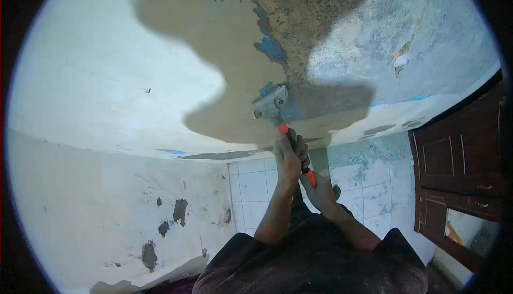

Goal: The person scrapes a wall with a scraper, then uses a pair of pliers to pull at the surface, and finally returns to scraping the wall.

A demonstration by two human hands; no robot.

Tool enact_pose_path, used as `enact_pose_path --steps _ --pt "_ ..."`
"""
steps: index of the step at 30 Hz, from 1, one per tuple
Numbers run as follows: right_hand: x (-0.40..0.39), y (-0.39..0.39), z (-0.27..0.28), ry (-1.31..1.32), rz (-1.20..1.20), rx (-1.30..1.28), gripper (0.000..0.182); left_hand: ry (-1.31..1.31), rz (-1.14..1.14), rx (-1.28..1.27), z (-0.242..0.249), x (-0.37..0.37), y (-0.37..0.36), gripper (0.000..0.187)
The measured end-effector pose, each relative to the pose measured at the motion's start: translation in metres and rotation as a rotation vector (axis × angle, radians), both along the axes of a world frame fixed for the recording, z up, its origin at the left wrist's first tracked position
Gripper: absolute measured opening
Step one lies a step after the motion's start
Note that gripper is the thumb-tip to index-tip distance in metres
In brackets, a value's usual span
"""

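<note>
Both hands are on one long scraper (271, 106) with a wide metal head and a black and red handle. My left hand (288, 157) wraps round the upper handle, just below the head. Lower down, my right hand (319, 191) grips the red end of the handle. The scraper's head rests against the wall (214, 88), at the border between pale paint and a bare, rough grey-brown patch (304, 21). Blue paint shows along that ragged border, some of it right beside the blade.
A side wall (101, 198) with dark chipped spots stands at the lower left. Dark wooden cabinets (459, 160) are at the right. Pale debris lies on the tiled floor (374, 173). Shadows fall over the wall around the scraper.
</note>
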State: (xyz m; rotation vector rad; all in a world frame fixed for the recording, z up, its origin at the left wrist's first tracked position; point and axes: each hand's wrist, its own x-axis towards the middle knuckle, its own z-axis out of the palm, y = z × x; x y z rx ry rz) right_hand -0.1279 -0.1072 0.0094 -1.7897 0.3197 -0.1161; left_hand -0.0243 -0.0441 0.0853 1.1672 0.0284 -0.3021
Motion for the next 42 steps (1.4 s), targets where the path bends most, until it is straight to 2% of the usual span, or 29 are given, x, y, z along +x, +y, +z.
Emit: enact_pose_path --steps 5,7,11,14,16,17,19,21,23,24,25,26,27,28,30,31,33,34,35,36,37,38,41,42 --pt "0.014 -0.011 0.007 -0.024 0.068 0.046 0.032 -0.085 0.054 0.051 0.014 0.004 -0.009 0.05" --pt "0.005 -0.012 0.012 -0.082 0.05 0.006 0.033 0.048 0.053 -0.018 0.012 -0.001 -0.007 0.049" --pt "0.019 -0.013 0.019 -0.248 0.019 -0.095 0.036 -0.008 0.067 -0.007 0.028 0.004 -0.011 0.048" --pt "0.047 -0.018 0.083 -0.198 0.109 -0.107 0.04 -0.108 0.13 -0.055 0.102 0.021 -0.01 0.048" --pt "0.055 -0.017 0.115 -0.174 0.176 0.048 0.04 -0.196 0.138 -0.081 0.132 0.029 -0.007 0.049" --pt "0.056 -0.017 0.11 -0.207 0.172 0.04 0.04 -0.23 0.131 -0.089 0.129 0.028 -0.008 0.049" --pt "0.038 -0.01 0.061 -0.094 0.177 0.005 0.038 -0.14 0.196 0.052 0.077 0.015 -0.005 0.05" --pt "0.016 0.0 0.009 -0.211 0.069 -0.073 0.037 -0.073 0.138 0.17 0.01 0.005 0.003 0.05" --pt "0.012 0.007 -0.015 -0.283 0.012 -0.059 0.037 -0.028 0.061 0.131 -0.009 0.005 0.005 0.05" --pt "0.01 0.009 -0.02 -0.336 -0.03 -0.042 0.037 0.038 -0.002 0.096 -0.014 0.005 0.006 0.05" --pt "0.016 0.009 -0.009 -0.323 -0.031 -0.045 0.037 -0.052 0.002 0.147 0.004 0.007 0.005 0.051" --pt "0.029 0.006 0.002 -0.198 0.014 -0.016 0.037 -0.138 0.01 0.201 0.023 0.014 0.003 0.052" --pt "0.044 0.003 0.019 -0.077 0.062 0.014 0.036 -0.171 0.055 0.206 0.059 0.019 -0.002 0.053" --pt "0.056 0.0 0.047 -0.068 0.066 0.012 0.036 -0.207 0.099 0.21 0.091 0.024 -0.006 0.054" --pt "0.07 -0.006 0.098 -0.088 0.16 0.09 0.035 -0.252 0.1 0.211 0.118 0.033 -0.003 0.055" --pt "0.069 -0.001 0.093 -0.082 0.154 0.083 0.035 -0.306 0.098 0.215 0.122 0.036 -0.001 0.055" --pt "0.067 0.012 0.069 -0.229 0.012 0.084 0.033 -0.347 0.019 0.152 0.094 0.039 0.007 0.056" --pt "0.058 0.012 0.052 -0.179 0.07 0.049 0.039 -0.259 0.018 0.218 0.067 0.037 0.009 0.056" --pt "0.043 0.02 0.017 -0.174 0.055 0.046 0.039 -0.164 0.017 0.289 0.039 0.03 0.012 0.056" --pt "0.028 0.032 -0.025 -0.115 0.039 0.164 0.041 -0.198 0.004 0.345 0.019 0.019 0.014 0.056" --pt "0.025 0.039 -0.036 -0.06 0.024 0.281 0.044 -0.236 -0.008 0.399 0.012 0.013 0.015 0.056" --pt "0.024 0.043 -0.047 -0.058 0.012 0.278 0.044 -0.234 -0.019 0.396 0.008 0.015 0.017 0.056" --pt "0.015 0.053 -0.035 0.119 0.046 0.311 0.048 -0.196 -0.04 0.432 0.008 0.009 0.021 0.052" --pt "0.023 0.054 -0.029 0.053 0.063 0.421 0.05 -0.349 -0.01 0.445 0.011 0.018 0.019 0.049"
